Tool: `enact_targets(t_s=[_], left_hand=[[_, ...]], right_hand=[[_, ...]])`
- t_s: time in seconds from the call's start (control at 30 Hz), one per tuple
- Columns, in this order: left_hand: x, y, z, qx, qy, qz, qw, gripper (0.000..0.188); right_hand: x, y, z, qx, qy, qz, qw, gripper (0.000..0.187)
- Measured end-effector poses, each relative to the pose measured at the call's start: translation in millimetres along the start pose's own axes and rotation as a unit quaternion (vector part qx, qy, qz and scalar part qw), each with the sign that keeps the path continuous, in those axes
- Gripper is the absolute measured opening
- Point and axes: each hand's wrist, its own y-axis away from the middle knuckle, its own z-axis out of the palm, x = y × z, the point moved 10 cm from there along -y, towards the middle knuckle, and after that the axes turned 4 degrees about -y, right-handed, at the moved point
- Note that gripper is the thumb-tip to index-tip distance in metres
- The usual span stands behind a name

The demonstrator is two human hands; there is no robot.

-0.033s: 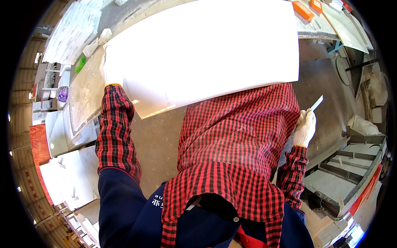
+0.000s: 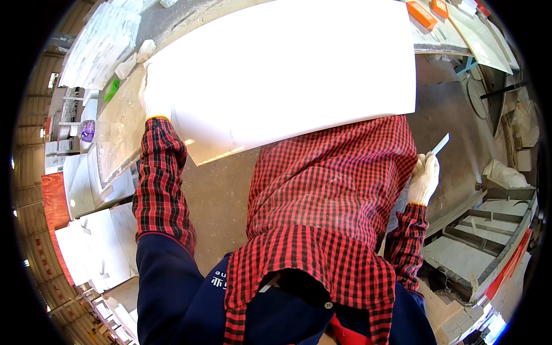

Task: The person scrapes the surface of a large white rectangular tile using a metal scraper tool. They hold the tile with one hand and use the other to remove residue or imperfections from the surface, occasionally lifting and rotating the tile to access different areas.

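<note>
A large glossy white panel [image 2: 299,69] stretches across the workbench, its near edge jutting out in front of my apron. My left hand [image 2: 154,98], in a white glove, grips the panel's left edge; glare and the panel hide part of its fingers. Down at my right side, away from the panel, my gloved right hand [image 2: 424,177] is closed around a thin, flat, pale strip [image 2: 441,144]. The strip's slanted end points up and to the right. What lies inside the fist is hidden.
Stacked pale slabs [image 2: 100,46] stand at the far left, near a green object [image 2: 112,89] on the bench [image 2: 118,149]. Two orange things, including an orange box [image 2: 421,15], lie at the far right. A grey frame-like trough [image 2: 483,236] stands to the right.
</note>
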Motion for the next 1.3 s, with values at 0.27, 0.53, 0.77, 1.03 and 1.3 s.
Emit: enact_targets(t_s=[0.27,0.53,0.77,1.03,1.3], left_hand=[[-5,-1,8,-0.019,-0.039,-0.063,0.997,0.070],[-10,2,12,-0.051,-0.107,-0.111,0.987,0.070],[1,5,1,-0.091,-0.143,-0.042,0.985,0.065],[-22,-23,-12,-0.039,-0.222,0.085,0.970,0.069],[-2,-4,-11,-0.008,-0.193,0.074,0.978,0.068]], right_hand=[[1,-4,-5,-0.037,-0.001,0.004,0.999,0.030],[-5,-1,0,0.026,0.041,-0.004,0.999,0.035],[2,-11,-4,0.007,0.050,-0.009,0.999,0.033],[5,-32,-16,0.002,0.059,-0.027,0.998,0.036],[-15,-19,9,0.054,0.051,-0.046,0.996,0.030]])
